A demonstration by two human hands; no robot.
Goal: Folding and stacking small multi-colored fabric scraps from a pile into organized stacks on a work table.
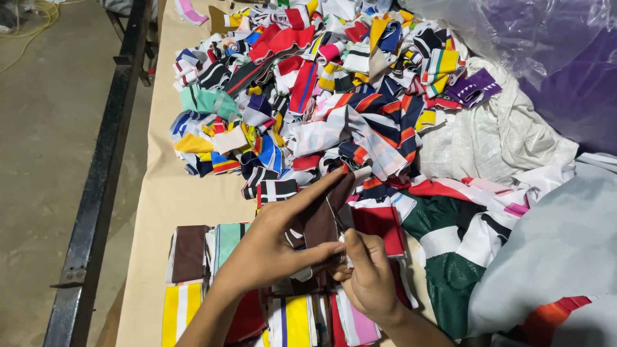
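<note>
My left hand [273, 241] and my right hand [367, 277] meet over the near part of the table, both pinching a dark brown strip of knit fabric [323, 215]. The left index finger lies stretched along the strip's upper edge, and the thumb presses its lower end. My right hand grips that lower end with thumb and fingers. Under the hands lie flat, sorted strips: a brown one [188, 252], a yellow and white one [180, 307], a mint green one [228, 238] and a red one [380, 225].
A big loose heap of many-coloured striped fabric strips [321, 90] covers the far table. A white woven sack [495, 132], a clear plastic bag with purple cloth [565, 58] and grey fabric [553, 250] lie right. The table's black metal frame [96, 186] runs along the left.
</note>
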